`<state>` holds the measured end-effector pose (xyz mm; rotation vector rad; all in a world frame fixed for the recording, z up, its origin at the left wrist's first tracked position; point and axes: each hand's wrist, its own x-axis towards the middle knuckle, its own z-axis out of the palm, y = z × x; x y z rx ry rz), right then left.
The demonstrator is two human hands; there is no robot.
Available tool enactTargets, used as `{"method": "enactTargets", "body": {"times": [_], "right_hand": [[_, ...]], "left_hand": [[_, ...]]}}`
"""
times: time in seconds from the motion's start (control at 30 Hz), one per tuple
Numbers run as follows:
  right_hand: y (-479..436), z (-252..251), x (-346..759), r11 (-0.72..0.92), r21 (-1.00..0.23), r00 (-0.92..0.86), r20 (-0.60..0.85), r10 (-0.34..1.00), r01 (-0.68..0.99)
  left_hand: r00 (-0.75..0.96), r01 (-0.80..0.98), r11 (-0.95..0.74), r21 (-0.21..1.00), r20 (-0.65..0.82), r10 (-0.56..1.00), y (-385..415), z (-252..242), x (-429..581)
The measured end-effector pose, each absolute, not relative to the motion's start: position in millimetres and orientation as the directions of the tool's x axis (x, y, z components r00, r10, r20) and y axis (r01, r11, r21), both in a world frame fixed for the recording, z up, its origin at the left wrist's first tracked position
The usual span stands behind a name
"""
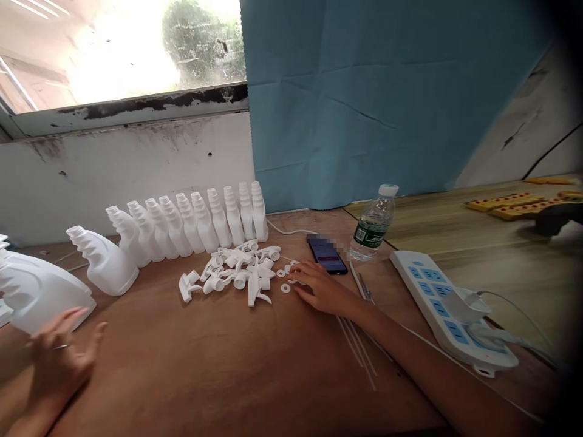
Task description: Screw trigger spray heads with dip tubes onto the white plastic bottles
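Note:
At the left edge, my left hand is open, its fingers stretched out and thumb apart. Its fingertips are beside or against the foot of a large white spray bottle; actual contact is hard to tell. My right hand reaches over small white ring washers on the brown table, with thumb and fingers apart. Some washers are partly hidden under its fingertips. Left of it lies a heap of white trigger spray heads. Several thin white tubes lie below my right wrist.
A row of white capless bottles stands along the wall, with another bottle nearer me. Beyond my right hand are a phone and a water bottle. A power strip with plugged-in cables lies at right.

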<state>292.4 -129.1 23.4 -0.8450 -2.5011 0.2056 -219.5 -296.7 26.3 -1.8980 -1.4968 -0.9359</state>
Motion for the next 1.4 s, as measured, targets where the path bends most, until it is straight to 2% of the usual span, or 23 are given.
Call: {"method": "enactTargets", "body": {"times": [0.03,0.1,0.23,0.33,0.53,0.67,0.83,0.93,1.17,1.4], "right_hand": [[-131,24,291,0.802,-0.263,-0.711,0.372,0.597,0.536],[-134,24,289,0.806,-0.224,-0.735,0.331,0.592,0.548],[-137,24,285,0.811,-0.212,-0.752,0.305,0.584,0.545],[-138,24,282,0.810,-0.250,-0.743,0.322,0.587,0.531],[-143,25,279,0.803,-0.291,-0.717,0.362,0.596,0.521],[-145,26,275,0.804,-0.239,-0.700,0.398,0.593,0.545],[-149,25,268,0.817,-0.334,-0.607,0.549,0.574,0.470],[-151,23,266,0.851,-0.345,-0.580,0.624,0.523,0.396],[-157,21,266,0.908,-0.295,-0.668,0.615,0.420,0.298],[-160,24,266,0.921,-0.287,-0.699,0.601,0.388,0.265]], "left_hand": [[0.166,0.980,-0.186,-0.068,0.796,0.582,-292,24,-208],[0.278,0.956,-0.257,-0.145,0.736,0.618,-281,21,-177],[0.423,0.866,-0.491,-0.096,0.663,0.618,-251,18,-99],[0.496,0.804,-0.594,-0.020,0.573,0.652,-228,18,-43],[0.489,0.796,-0.598,0.094,0.482,0.727,-198,16,29],[0.528,0.739,-0.651,0.173,0.450,0.720,-192,14,36],[0.562,0.635,-0.714,0.295,0.459,0.689,-196,13,27],[0.606,0.551,-0.743,0.379,0.431,0.669,-201,17,24],[0.624,0.431,-0.718,0.547,0.394,0.675,-203,30,22],[0.553,0.444,-0.598,0.667,0.321,0.769,-201,31,19]]}}
